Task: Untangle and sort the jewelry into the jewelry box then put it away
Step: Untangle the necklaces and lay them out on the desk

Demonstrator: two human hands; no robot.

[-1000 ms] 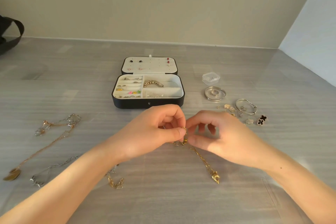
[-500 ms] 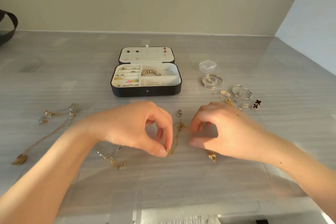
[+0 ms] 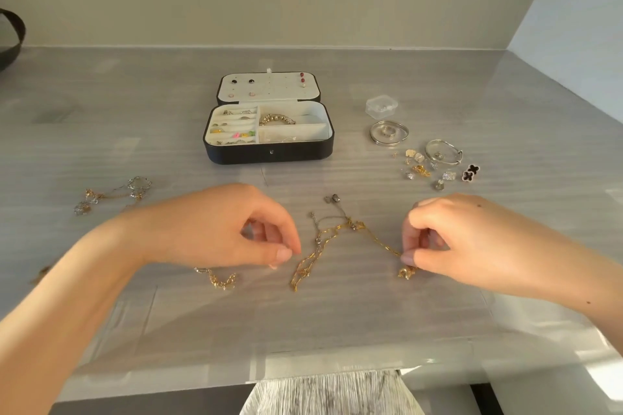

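Head view: gold chain point(image 3: 350, 224) is laid in an arch on the grey table point(image 3: 135, 118), near centre, between both hands. It is knotted at its top with a thin silver chain point(image 3: 333, 199). Right hand point(image 3: 472, 239) is closed in a pinch, thumb and forefinger clamped on the gold chain's right end, just above a gold pendant point(image 3: 407, 272). Left hand point(image 3: 215, 229) is curled, thumb and forefinger tips brought together just left of the chain's left loop; whether a strand is caught there cannot be told. Jewelry box point(image 3: 269, 153) is set open farther back, centre, with its lid laid back behind it. A beaded bracelet point(image 3: 277, 118) is seen in its far right compartment. A short gold bracelet point(image 3: 220, 280) is seen near the left hand, partly hidden under it. More necklaces point(image 3: 111, 194) are spread far left. Two silver bangles point(image 3: 389, 133), a clear plastic case point(image 3: 381, 106) and clover earrings point(image 3: 470, 172) are grouped right of the box.
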